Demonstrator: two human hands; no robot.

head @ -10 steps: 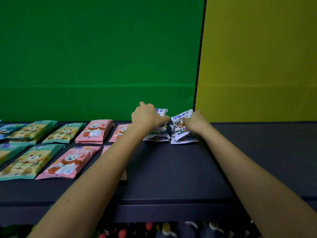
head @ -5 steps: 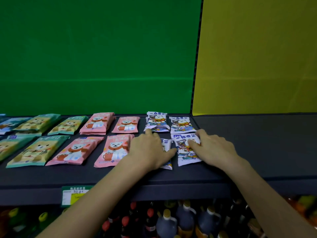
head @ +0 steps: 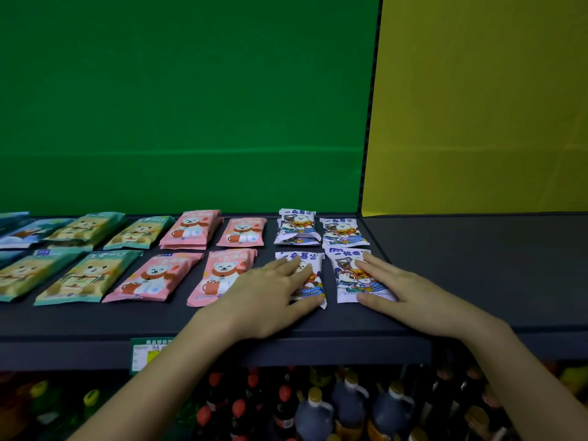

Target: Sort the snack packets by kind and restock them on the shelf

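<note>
Snack packets lie flat in two rows on a dark shelf [head: 318, 326]. White packets fill the right end: two at the back [head: 297, 226] [head: 343, 232] and two in front. My left hand [head: 270, 297] rests flat on the front left white packet [head: 313, 278], fingers straight. My right hand [head: 404, 291] lies flat on the front right white packet [head: 345, 275], fingers spread. Pink packets [head: 152, 276] [head: 191, 229] sit to the left of the white ones. Green packets [head: 89, 275] [head: 82, 229] lie further left.
A green back panel [head: 191, 106] and a yellow one [head: 477, 106] stand behind the shelf. The shelf's right part [head: 477, 256] is bare dark surface. A price label [head: 148, 351] hangs on the front edge. Dark and red-capped bottles [head: 318, 409] stand below.
Both hands came back from the rear of the shelf to its front. The two front white packets now lie flat under my palms, and my fingers have spread out straighter.
</note>
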